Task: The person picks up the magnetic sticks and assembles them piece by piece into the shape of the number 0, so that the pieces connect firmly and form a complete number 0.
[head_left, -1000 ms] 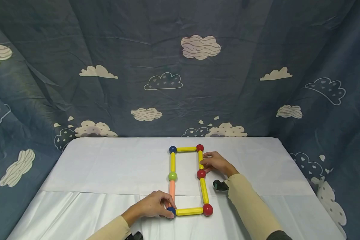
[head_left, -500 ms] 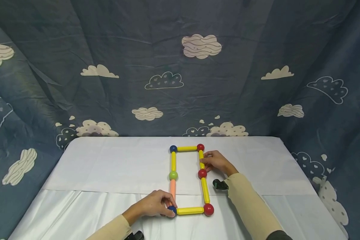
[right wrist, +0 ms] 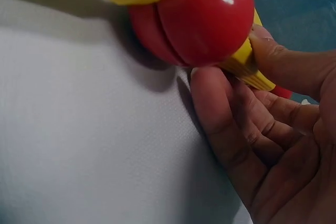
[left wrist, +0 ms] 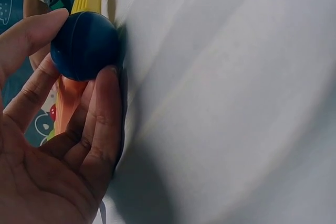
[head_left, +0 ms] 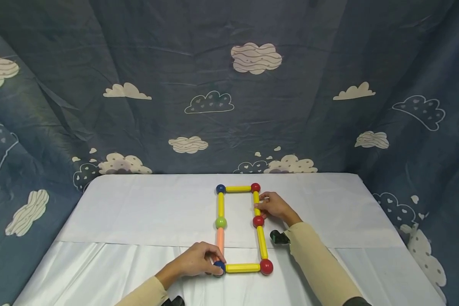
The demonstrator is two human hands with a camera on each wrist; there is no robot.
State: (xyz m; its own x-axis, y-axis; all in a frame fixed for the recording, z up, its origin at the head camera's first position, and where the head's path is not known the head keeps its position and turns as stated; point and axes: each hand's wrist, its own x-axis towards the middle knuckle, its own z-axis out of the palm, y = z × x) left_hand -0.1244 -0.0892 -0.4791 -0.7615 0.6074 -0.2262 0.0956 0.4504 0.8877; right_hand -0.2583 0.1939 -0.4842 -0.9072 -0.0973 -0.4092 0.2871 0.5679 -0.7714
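Observation:
A rectangle of sticks and balls lies flat on the white cloth. My left hand (head_left: 196, 260) pinches the blue ball (left wrist: 86, 45) at its near left corner between thumb and fingers. From that ball run a yellow stick (head_left: 242, 268) to the right and an orange-pink stick (head_left: 220, 238) away from me. On the far right side, my right hand (head_left: 274, 207) holds a yellow stick (right wrist: 247, 66) between thumb and fingers, its forefinger beside the middle red ball (right wrist: 207, 19). A green ball (head_left: 221, 222) sits midway along the left side, partly hidden in the left wrist view.
Another blue ball (head_left: 220, 188) and a red ball (head_left: 255, 187) form the far corners; a red ball (head_left: 266, 267) marks the near right one. White cloth (head_left: 137, 212) spreads around the rectangle. A dark cloud-print curtain (head_left: 210, 127) hangs behind the table.
Both hands keep their hold and the rectangle keeps its shape. Only the head view has shifted very slightly.

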